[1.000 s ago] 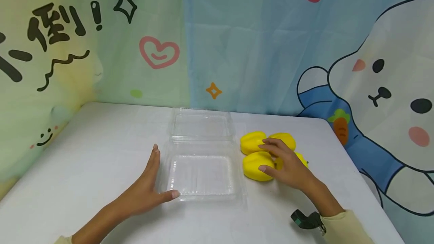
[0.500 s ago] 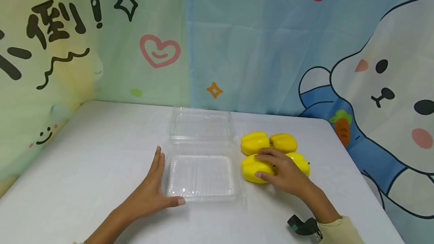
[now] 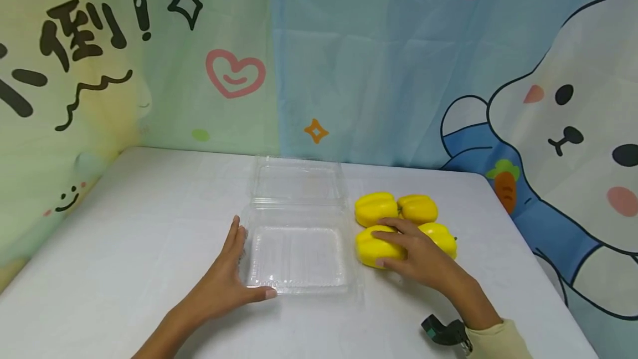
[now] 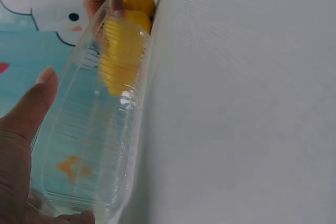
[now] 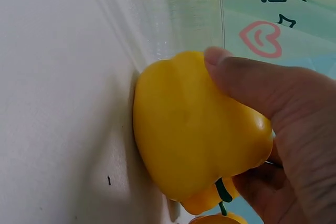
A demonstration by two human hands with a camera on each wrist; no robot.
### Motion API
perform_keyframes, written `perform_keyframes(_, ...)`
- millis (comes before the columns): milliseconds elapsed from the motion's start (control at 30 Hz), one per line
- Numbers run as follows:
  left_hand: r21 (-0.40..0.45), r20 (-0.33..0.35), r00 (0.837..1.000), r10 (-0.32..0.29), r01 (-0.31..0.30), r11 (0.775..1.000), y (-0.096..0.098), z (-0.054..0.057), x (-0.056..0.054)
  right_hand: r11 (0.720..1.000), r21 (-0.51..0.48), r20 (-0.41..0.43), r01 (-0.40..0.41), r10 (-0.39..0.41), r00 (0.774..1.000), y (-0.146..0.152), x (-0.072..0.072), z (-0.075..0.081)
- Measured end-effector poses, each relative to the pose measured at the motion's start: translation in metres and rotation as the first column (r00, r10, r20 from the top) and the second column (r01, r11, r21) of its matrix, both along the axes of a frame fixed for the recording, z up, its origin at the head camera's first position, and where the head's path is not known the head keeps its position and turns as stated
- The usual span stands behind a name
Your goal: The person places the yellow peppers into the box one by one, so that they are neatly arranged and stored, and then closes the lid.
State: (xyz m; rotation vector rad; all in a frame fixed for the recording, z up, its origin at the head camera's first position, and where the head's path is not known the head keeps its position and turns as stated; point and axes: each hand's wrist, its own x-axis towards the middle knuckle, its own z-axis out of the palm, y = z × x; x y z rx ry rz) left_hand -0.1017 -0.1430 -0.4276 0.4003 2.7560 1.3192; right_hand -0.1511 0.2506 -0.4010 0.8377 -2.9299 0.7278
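A clear plastic clamshell box (image 3: pixel 304 287) lies on the table with its lid laid back, away from me. My left hand (image 3: pixel 224 281) is at its left side, fingers straight along the wall and thumb by the front edge. In the left wrist view that thumb (image 4: pixel 37 103) stands apart from the fingers around the box corner. To the right of the box my right hand (image 3: pixel 423 254) grips the near-left yellow bell pepper (image 3: pixel 370 248). In the right wrist view the thumb presses on this pepper (image 5: pixel 194 124), whose far side is hidden; it appears to be on the table.
Behind the gripped pepper lie two more yellow peppers (image 3: pixel 376 208), and another pepper (image 3: pixel 440 238) sits just right of the hand. A black device (image 3: pixel 443 331) is at the right wrist. A printed cloth (image 3: pixel 349 71) hangs behind the white table (image 3: pixel 124 226).
My right hand has come down from over the group of peppers onto the near-left one and taken hold of it. My left hand has slid slightly right along the box.
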Motion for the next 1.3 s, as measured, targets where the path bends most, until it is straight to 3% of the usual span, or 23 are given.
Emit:
perform_keyframes(933, 0.018, -0.015, 1.000, 0.010, -0.010, 1.000, 0.0026, 0.0013, 0.0018, 0.999, -0.043, -0.067, -0.010, 0.007, 0.998, 0.0023, -0.0026, 0.0010)
perform_keyframes(1300, 0.014, -0.006, 1.000, 0.014, -0.014, 1.000, 0.0028, 0.0008, 0.0024, 0.997, -0.072, -0.150, -0.009, -0.002, 0.989, 0.0039, -0.0020, 0.0056)
